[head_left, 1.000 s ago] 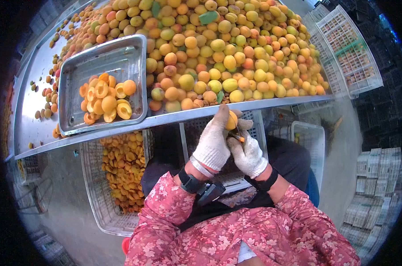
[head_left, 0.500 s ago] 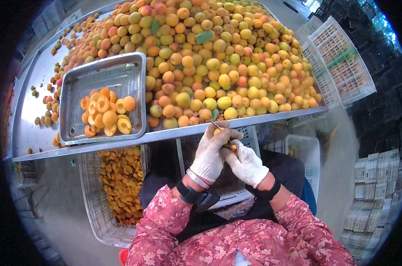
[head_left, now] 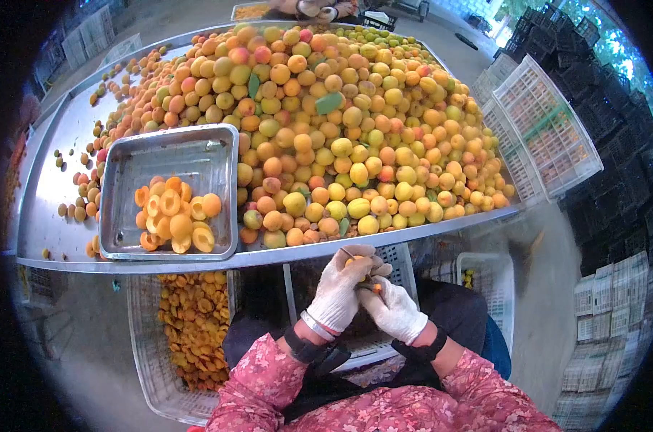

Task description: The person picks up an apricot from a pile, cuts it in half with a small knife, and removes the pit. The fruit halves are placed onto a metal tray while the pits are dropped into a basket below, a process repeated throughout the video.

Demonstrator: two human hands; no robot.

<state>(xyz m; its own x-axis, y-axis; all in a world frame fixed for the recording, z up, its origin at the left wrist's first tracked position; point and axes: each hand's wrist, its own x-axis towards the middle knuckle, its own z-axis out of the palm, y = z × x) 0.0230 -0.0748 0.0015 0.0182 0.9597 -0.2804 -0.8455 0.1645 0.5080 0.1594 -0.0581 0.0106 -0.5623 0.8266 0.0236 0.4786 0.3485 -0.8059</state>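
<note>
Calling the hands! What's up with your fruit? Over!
Left hand: gripping apricot, mostly covered. Right hand: holding small tool, partly hidden. Table edge just ahead; nothing seems in the way.

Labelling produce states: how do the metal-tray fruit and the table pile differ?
The tray fruit is mostly cut halves, several showing hollow insides; the pile looks mostly whole. The tray fruit forms a small cluster; the pile covers much of the table. The tray fruit is fairly uniform orange; the pile ranges from green-yellow to reddish. Both include orange fruit.
</note>
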